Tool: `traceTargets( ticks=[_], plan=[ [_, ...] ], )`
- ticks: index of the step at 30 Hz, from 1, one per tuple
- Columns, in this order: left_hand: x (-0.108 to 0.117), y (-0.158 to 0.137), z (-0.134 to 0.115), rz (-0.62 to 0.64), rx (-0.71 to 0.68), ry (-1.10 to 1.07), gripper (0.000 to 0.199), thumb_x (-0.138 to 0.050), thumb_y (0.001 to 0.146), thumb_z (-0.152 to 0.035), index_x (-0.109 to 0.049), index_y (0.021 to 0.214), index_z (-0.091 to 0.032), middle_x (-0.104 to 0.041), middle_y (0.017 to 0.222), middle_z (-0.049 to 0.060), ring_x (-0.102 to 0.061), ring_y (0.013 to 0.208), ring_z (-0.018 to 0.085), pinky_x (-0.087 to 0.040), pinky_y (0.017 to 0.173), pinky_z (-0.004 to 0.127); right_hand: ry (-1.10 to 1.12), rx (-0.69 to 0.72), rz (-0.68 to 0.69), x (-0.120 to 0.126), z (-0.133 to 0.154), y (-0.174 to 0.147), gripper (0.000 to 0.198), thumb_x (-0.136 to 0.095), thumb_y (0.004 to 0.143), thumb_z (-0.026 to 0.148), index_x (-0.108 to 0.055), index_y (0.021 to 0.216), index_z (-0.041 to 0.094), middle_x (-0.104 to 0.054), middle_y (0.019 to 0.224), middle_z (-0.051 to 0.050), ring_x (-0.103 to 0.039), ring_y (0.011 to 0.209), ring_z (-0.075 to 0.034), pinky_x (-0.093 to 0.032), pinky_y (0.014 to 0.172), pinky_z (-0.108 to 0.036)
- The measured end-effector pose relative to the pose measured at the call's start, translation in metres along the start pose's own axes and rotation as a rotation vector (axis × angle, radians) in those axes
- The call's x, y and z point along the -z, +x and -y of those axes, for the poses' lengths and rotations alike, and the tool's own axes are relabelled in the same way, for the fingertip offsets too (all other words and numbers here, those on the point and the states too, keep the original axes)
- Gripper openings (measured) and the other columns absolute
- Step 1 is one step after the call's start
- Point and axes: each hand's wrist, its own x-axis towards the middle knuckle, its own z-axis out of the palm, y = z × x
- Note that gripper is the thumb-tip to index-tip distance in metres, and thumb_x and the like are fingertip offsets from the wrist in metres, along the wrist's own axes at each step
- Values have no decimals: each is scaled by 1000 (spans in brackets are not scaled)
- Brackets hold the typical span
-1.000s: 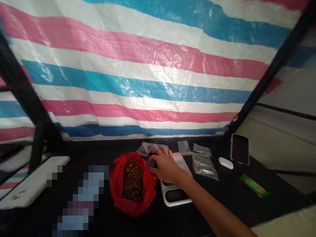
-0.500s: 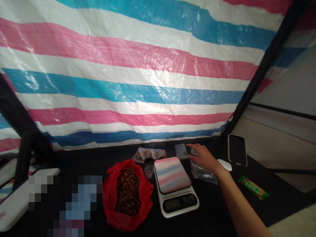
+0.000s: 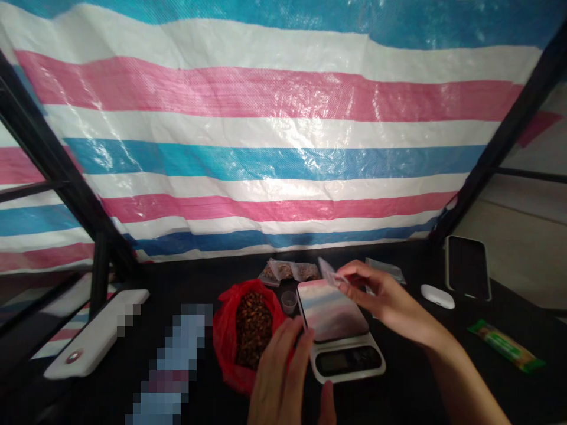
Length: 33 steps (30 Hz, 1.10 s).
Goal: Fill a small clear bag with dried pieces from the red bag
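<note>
No writing is readable anywhere. The right hand pinches a small clear bag above the far edge of the scale, while the left hand, fingers loosely spread, hovers near the red bag, which is open and full of brown nuts.

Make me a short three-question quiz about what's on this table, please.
1. True or false: the right hand holds a small clear bag.
2. What fills the red bag? A) brown nuts B) white rice C) coins
3. The left hand is raised at the near left corner of the ____.

Key: 1 true; 2 A; 3 scale.
</note>
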Motion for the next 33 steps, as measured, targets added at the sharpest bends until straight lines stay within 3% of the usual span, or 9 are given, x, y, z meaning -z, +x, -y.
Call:
traceTargets(
  ticks=[4, 7, 13, 17, 20, 23, 26, 30, 33],
  plan=[
    [-6, 13, 8, -26, 146, 19, 74, -57, 97, -37, -22, 160, -21, -48, 154, 17, -43, 145, 32, -51, 107, 50, 230, -6, 343, -44, 68, -20, 20, -62, 94, 42, -67, 95, 22, -65, 92, 0, -59, 87, -16, -48, 79, -26],
    [0, 10, 26, -68, 104, 38, 64, -52, 99, -38, -30, 157, -21, -54, 147, 16, -49, 139, 31, -52, 104, 48, 205, -81, 411, -69, 90, -22, 7, -66, 87, 26, -67, 93, 22, -69, 94, 1, -61, 91, -16, -47, 81, -24],
    [29, 9, 52, -133, -117, 199, 34, -40, 101, -22, -59, 128, -20, -68, 105, 9, -63, 108, 25, -48, 99, 41, 190, -35, 414, -88, 96, -21, 6, -60, 87, 19, -64, 83, 20, -71, 88, 2, -61, 82, -14, -46, 76, -23],
    [48, 16, 50, -56, -222, 295, 31, -38, 100, -23, -61, 121, -17, -69, 91, 7, -66, 90, 24, -50, 89, 39, 26, -84, 349, -93, 92, -23, 14, -58, 91, 24, -61, 78, 21, -68, 78, 2, -59, 74, -14, -44, 69, -25],
    [56, 18, 48, 26, -210, 301, 31, -41, 99, -22, -59, 125, -19, -69, 85, 5, -67, 78, 22, -52, 79, 37, 32, -45, 399, -89, 85, -21, 10, -59, 92, 29, -66, 87, 24, -71, 85, 2, -63, 79, -16, -48, 74, -26],
    [59, 18, 49, 37, -110, 256, 30, -44, 100, -29, -58, 125, -19, -74, 94, 8, -71, 82, 24, -53, 76, 35, 37, 12, 370, -79, 67, -6, 22, -58, 95, 40, -70, 108, 27, -74, 107, -2, -66, 98, -21, -51, 89, -32],
    [60, 21, 54, 55, 95, 182, 32, -53, 99, -42, -60, 122, -21, -77, 102, 8, -73, 85, 24, -54, 73, 34, -208, 41, 65, -73, 41, 15, 28, -62, 91, 34, -70, 116, 26, -73, 120, -7, -63, 114, -28, -46, 104, -44],
    [61, 31, 62, 123, 496, 187, 37, -55, 96, -50, -61, 121, -23, -77, 106, 8, -75, 89, 28, -56, 73, 38, -536, 92, 136, -80, 14, 34, 61, -76, 77, 22, -63, 136, 26, -63, 142, -9, -40, 143, -37, -30, 117, -57],
    [59, 35, 68, 226, 593, 260, 38, -50, 99, -45, -59, 127, -22, -72, 120, 12, -75, 93, 30, -56, 75, 41, -616, 94, 200, -89, 9, 37, 59, -77, 75, 16, -65, 132, 23, -62, 144, -9, -30, 150, -38, -22, 120, -59]
  ],
)
